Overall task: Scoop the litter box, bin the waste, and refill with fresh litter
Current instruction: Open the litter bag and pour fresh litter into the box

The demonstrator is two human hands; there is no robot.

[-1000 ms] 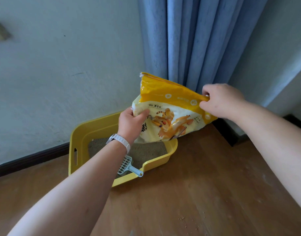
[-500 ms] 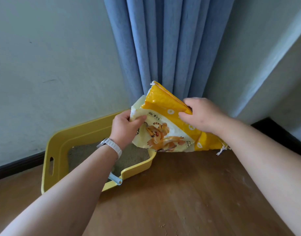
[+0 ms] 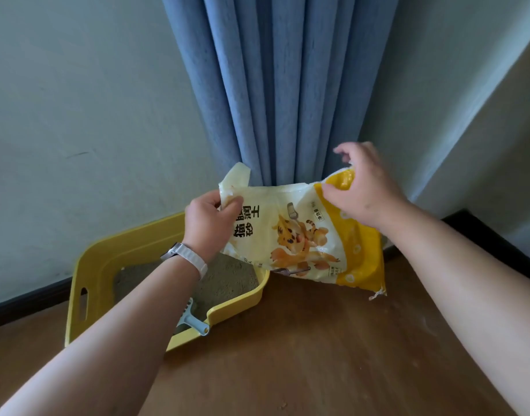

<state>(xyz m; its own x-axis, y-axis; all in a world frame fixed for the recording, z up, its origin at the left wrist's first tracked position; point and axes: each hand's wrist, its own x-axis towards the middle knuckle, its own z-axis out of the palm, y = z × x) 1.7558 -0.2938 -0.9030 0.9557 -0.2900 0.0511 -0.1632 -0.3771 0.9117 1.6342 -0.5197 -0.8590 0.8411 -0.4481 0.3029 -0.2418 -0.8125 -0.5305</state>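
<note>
A yellow and cream litter bag [image 3: 299, 235] with a tiger picture hangs on its side over the right end of the yellow litter box [image 3: 113, 253]. My left hand [image 3: 208, 225] grips the bag's cream left corner. My right hand [image 3: 362, 187] holds the yellow upper right end, thumb and fingers curled on it. Grey-brown litter [image 3: 227, 280] fills the box. A pale blue scoop [image 3: 193, 321] lies in the box at its front rim, partly hidden by my left forearm.
A blue curtain [image 3: 281, 91] hangs right behind the bag. Pale walls meet in a corner at the right, with dark skirting [image 3: 494, 235] along the floor. The wooden floor [image 3: 302, 355] carries a few scattered litter grains.
The bag has swung from steeply tilted to lying nearly level, its cream end now up by my left hand. My right hand has shifted right and up along the yellow end.
</note>
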